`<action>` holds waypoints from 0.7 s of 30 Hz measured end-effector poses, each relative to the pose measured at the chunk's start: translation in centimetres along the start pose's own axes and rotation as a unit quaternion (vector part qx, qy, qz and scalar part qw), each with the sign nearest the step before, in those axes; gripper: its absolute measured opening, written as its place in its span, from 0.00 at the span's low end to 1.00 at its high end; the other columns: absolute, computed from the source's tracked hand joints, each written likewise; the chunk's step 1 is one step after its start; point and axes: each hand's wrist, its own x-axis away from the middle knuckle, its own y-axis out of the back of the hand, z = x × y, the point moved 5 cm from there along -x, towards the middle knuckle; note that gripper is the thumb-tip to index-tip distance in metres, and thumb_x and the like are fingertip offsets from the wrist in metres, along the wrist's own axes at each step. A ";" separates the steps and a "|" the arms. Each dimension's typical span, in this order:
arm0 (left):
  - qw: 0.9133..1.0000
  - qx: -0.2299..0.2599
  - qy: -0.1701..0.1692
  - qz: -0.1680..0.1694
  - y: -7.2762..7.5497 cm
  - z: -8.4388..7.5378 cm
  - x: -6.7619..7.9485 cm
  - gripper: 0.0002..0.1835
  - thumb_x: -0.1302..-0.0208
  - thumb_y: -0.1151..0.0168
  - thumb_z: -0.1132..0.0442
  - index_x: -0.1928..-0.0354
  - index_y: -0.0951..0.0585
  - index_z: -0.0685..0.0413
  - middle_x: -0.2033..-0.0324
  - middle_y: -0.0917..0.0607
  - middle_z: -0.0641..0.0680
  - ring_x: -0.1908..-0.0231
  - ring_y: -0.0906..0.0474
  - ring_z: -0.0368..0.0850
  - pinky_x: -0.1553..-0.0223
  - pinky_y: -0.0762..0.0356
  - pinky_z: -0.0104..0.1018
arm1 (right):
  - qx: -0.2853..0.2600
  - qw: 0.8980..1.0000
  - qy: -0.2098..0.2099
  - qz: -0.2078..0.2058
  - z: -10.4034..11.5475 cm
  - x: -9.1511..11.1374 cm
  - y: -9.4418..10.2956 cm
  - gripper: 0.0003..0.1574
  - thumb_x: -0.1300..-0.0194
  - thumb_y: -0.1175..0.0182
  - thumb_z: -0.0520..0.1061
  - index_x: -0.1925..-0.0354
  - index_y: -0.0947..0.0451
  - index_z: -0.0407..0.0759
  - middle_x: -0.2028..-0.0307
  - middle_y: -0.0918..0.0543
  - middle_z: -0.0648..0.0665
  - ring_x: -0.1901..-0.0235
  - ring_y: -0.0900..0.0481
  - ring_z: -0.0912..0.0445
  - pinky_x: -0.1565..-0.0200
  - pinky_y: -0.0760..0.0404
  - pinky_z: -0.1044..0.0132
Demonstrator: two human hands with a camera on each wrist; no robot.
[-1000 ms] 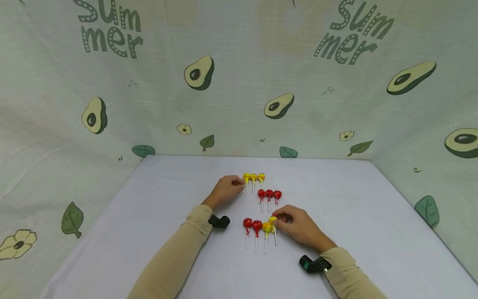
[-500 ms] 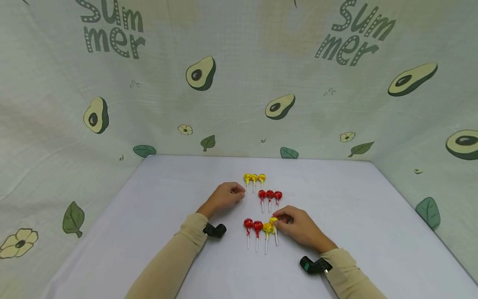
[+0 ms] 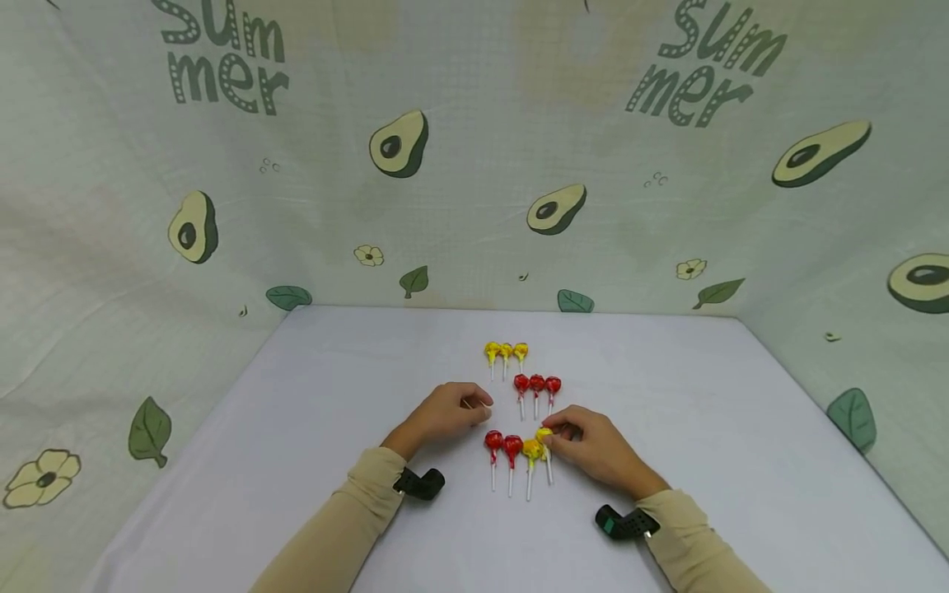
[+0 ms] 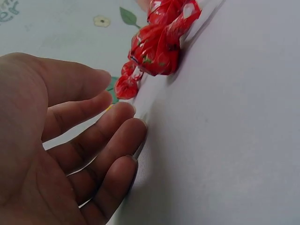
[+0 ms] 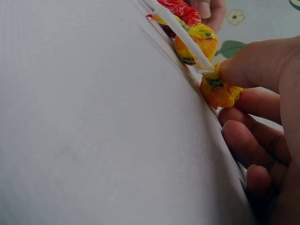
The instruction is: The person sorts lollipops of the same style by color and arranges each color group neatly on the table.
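Note:
My right hand (image 3: 596,449) pinches a yellow-wrapped lollipop (image 5: 220,89) between thumb and fingers, its white stick pointing toward me. It forms the right end of the near row. Close beside it lie another yellow lollipop (image 3: 531,450) and two red lollipops (image 3: 512,445). My left hand (image 3: 448,412) is just behind and left of this row, near the table, with loosely bent fingers and nothing held. In the left wrist view, its fingertips are apart from a red lollipop (image 4: 157,49).
Three red lollipops (image 3: 537,383) lie side by side beyond the near row. Farther back are three yellow lollipops (image 3: 507,351), shifted left. All lie on a white-covered table (image 3: 667,379) in front of a printed cloth backdrop (image 3: 474,231).
My left hand has drawn back from beside the far yellow lollipops toward the near row. The right hand keeps its pinch at the same place, and the lollipops look unmoved.

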 end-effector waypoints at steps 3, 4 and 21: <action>1.000 -0.002 -0.007 0.005 -0.2 0.0 0.5 0.09 0.33 0.35 0.56 0.55 0.15 0.48 0.68 0.18 0.44 0.66 0.22 0.41 0.60 0.24 0.39 | 0.001 1.000 0.001 -0.002 0.1 0.0 0.0 0.12 0.36 0.30 0.51 0.55 0.15 0.52 0.66 0.22 0.56 0.66 0.26 0.59 0.64 0.26 0.66; 1.000 -0.001 -0.008 0.005 -0.3 -0.1 0.7 0.09 0.33 0.35 0.56 0.55 0.15 0.48 0.68 0.18 0.44 0.66 0.22 0.41 0.60 0.24 0.39 | 0.000 1.000 0.000 -0.001 0.1 0.0 0.0 0.12 0.36 0.30 0.51 0.55 0.15 0.51 0.66 0.22 0.56 0.66 0.25 0.59 0.64 0.26 0.66; 0.998 0.021 -0.048 0.017 -1.2 0.2 2.7 0.11 0.34 0.34 0.55 0.53 0.15 0.49 0.67 0.18 0.40 0.63 0.23 0.39 0.58 0.25 0.36 | -0.009 1.000 -0.020 -0.012 0.1 0.1 0.2 0.11 0.38 0.30 0.46 0.56 0.16 0.49 0.68 0.20 0.55 0.67 0.24 0.58 0.64 0.25 0.65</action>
